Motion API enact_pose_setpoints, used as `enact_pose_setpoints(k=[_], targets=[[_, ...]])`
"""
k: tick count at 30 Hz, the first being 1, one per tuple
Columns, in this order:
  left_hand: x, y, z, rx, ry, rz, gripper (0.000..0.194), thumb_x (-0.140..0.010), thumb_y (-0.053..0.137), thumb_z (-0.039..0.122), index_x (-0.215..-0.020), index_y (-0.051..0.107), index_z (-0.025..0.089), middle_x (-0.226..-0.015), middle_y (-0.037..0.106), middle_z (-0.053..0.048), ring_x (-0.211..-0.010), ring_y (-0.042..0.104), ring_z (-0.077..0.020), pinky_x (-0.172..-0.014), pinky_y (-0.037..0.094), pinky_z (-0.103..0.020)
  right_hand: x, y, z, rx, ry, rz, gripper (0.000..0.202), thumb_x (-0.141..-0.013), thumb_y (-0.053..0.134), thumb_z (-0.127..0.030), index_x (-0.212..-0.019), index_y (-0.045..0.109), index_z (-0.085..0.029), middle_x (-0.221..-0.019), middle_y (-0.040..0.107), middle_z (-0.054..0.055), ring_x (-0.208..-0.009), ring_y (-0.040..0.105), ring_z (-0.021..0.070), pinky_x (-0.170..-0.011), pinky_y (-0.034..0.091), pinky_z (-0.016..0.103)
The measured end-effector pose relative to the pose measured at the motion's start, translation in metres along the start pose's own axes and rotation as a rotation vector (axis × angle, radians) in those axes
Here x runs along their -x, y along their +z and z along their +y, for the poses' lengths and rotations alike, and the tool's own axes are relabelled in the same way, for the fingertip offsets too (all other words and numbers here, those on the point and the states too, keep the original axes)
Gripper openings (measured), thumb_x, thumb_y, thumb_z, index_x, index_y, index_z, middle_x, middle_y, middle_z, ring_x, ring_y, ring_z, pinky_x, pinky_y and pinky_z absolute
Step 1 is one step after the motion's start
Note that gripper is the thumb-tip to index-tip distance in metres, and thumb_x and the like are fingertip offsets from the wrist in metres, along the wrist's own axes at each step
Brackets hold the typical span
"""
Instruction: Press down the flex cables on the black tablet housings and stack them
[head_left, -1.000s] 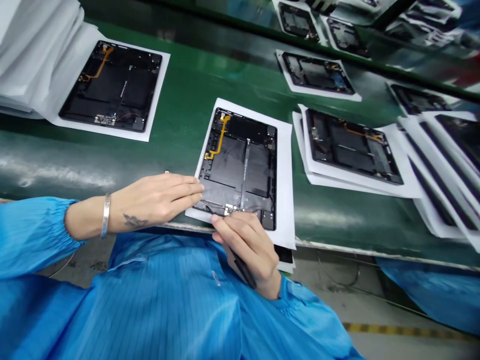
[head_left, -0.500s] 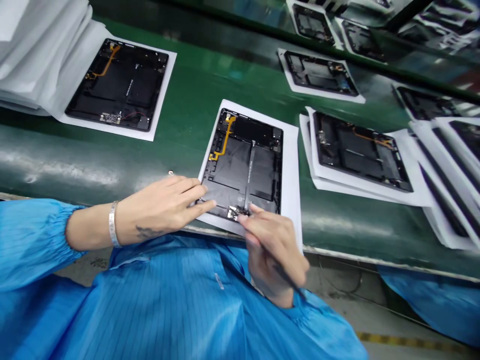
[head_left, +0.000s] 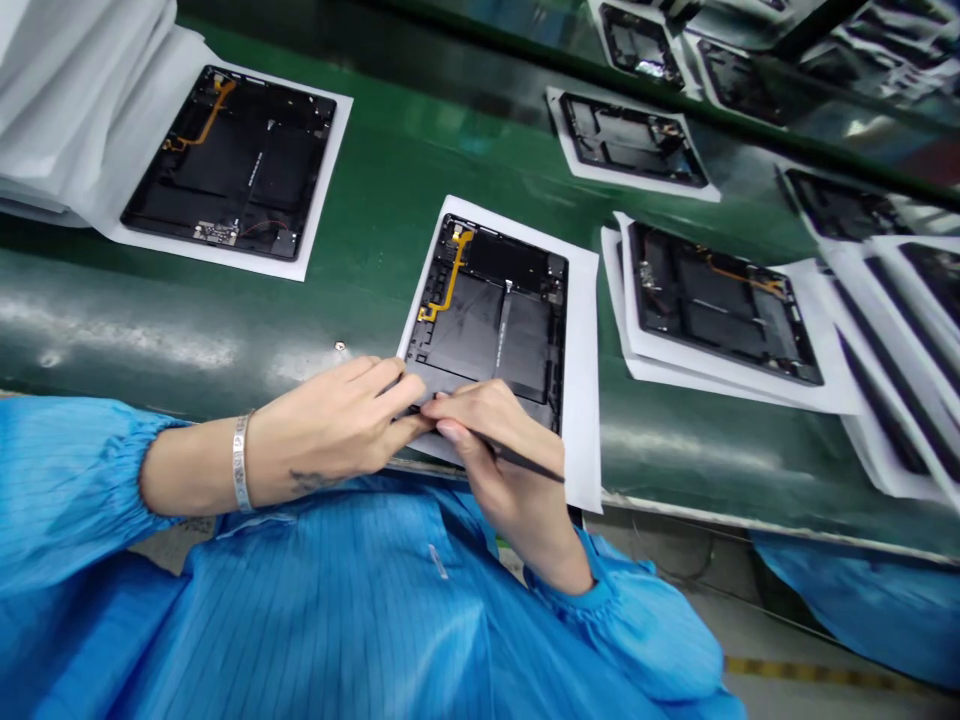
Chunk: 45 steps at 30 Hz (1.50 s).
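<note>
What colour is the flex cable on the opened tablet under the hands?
Orange-yellow flex cable, along the opened tablet's upper-left side; head view shows it.

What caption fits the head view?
Both hands, left and right, work the near edge of an opened tablet; right holds a thin tool.

Bright, even overhead light fills the scene. The glossy green belt (head_left: 390, 180) throws it back as pale, smeared glare along its near edge, left of the hands, with softer sheen patches toward its right end. The white sheets (head_left: 581, 400) are close to blown out, and the stack at the belt's far left corner loses nearly all detail. Shadows are short and soft, pooling only under the hands and along the sheet edges. The centre is fairly sharp; the far right corner is blurred and streaked. Wide-angle distortion bends the belt's edges and stretches things near the frame borders. The blue sleeves look saturated.
</note>
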<state>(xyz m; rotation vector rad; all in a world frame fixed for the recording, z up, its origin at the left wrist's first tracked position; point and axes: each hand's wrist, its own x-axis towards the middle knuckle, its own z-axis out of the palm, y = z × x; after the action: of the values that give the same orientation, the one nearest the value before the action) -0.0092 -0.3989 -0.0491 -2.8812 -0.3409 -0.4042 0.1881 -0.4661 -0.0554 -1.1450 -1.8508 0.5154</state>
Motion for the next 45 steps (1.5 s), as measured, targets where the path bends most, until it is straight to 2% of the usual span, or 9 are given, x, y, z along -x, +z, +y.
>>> enact_pose_setpoints(k=[3, 9, 15, 22, 30, 35, 38, 42, 45], targets=[[0.008, 0.002, -0.008, 0.05, 0.055, 0.06, 0.027, -0.101, 0.042, 0.013, -0.103, 0.068, 0.009, -0.111, 0.07, -0.019, -0.096, 0.069, -0.0277, -0.077, 0.056, -0.039, -0.001, 0.001, 0.0, 0.013, -0.034, -0.04, 0.014, -0.095, 0.058, -0.009, -0.098, 0.067, -0.018, -0.089, 0.072, 0.005, -0.082, 0.064, 0.0172, -0.078, 0.052, 0.036], [0.025, 0.0, -0.024, 0.24, 0.028, 0.075, 0.038, -0.102, 0.034, 0.006, -0.129, 0.061, 0.009, -0.127, 0.07, -0.011, -0.121, 0.064, -0.0195, -0.101, 0.052, -0.031, 0.003, -0.006, 0.001, 0.035, -0.025, -0.039, 0.014, -0.096, 0.057, -0.011, -0.101, 0.067, -0.019, -0.089, 0.072, 0.005, -0.086, 0.067, 0.0181, -0.078, 0.053, 0.036], [0.007, -0.003, -0.01, 0.043, 0.045, 0.084, 0.03, -0.101, 0.041, 0.008, -0.118, 0.066, 0.01, -0.112, 0.072, -0.012, -0.102, 0.068, -0.024, -0.086, 0.053, -0.037, 0.02, -0.03, -0.003, 0.108, 0.065, -0.011, 0.018, -0.093, 0.06, -0.007, -0.1, 0.069, -0.021, -0.09, 0.074, 0.004, -0.084, 0.068, 0.0193, -0.077, 0.054, 0.037], [-0.009, -0.001, -0.006, 0.052, 0.105, 0.102, 0.033, -0.102, 0.036, 0.007, -0.105, 0.069, 0.009, -0.094, 0.07, -0.011, -0.084, 0.065, -0.0197, -0.073, 0.048, -0.033, 0.021, -0.029, -0.003, 0.145, 0.035, 0.032, 0.019, -0.093, 0.057, -0.009, -0.101, 0.069, -0.022, -0.087, 0.073, 0.004, -0.084, 0.068, 0.0197, -0.077, 0.053, 0.036], [-0.004, 0.002, -0.002, 0.048, 0.105, 0.116, 0.027, -0.102, 0.045, 0.013, -0.117, 0.066, 0.004, -0.098, 0.071, -0.014, -0.086, 0.066, -0.022, -0.075, 0.049, -0.035, 0.025, -0.029, -0.013, 0.326, -0.055, -0.158, 0.013, -0.093, 0.059, -0.01, -0.099, 0.067, -0.017, -0.085, 0.069, 0.006, -0.081, 0.063, 0.0187, -0.073, 0.054, 0.034], [-0.006, 0.004, -0.026, 0.392, -0.13, 0.085, 0.039, -0.095, 0.042, 0.005, -0.126, 0.064, 0.016, -0.126, 0.065, -0.011, -0.117, 0.061, -0.0216, -0.095, 0.051, -0.036, 0.029, -0.024, -0.004, 0.118, -0.016, 0.05, 0.019, -0.092, 0.056, -0.007, -0.1, 0.068, -0.02, -0.087, 0.073, 0.005, -0.084, 0.069, 0.0203, -0.076, 0.055, 0.037], [-0.014, -0.001, -0.041, 0.487, -0.243, 0.129, 0.04, -0.094, 0.041, 0.005, -0.124, 0.065, 0.018, -0.127, 0.064, -0.009, -0.115, 0.062, -0.018, -0.096, 0.052, -0.032, 0.032, -0.023, 0.001, 0.068, -0.019, 0.134, 0.022, -0.092, 0.057, -0.007, -0.102, 0.07, -0.021, -0.088, 0.074, 0.005, -0.085, 0.069, 0.0211, -0.078, 0.056, 0.039], [-0.013, -0.009, -0.036, 0.284, 0.049, 0.068, 0.033, -0.101, 0.037, 0.009, -0.102, 0.069, 0.014, -0.102, 0.071, -0.009, -0.086, 0.066, -0.0177, -0.074, 0.053, -0.029, 0.031, -0.019, 0.002, 0.018, -0.012, 0.135, 0.02, -0.093, 0.058, -0.009, -0.104, 0.069, -0.022, -0.09, 0.074, 0.005, -0.087, 0.069, 0.0206, -0.079, 0.056, 0.039], [-0.003, -0.009, -0.025, 0.166, 0.153, 0.047, 0.033, -0.102, 0.037, 0.01, -0.104, 0.069, 0.009, -0.103, 0.072, -0.013, -0.09, 0.067, -0.0212, -0.074, 0.054, -0.032, 0.029, -0.015, 0.002, 0.024, -0.041, 0.061, 0.018, -0.094, 0.058, -0.01, -0.105, 0.067, -0.021, -0.09, 0.072, 0.004, -0.086, 0.068, 0.0192, -0.082, 0.055, 0.038]])
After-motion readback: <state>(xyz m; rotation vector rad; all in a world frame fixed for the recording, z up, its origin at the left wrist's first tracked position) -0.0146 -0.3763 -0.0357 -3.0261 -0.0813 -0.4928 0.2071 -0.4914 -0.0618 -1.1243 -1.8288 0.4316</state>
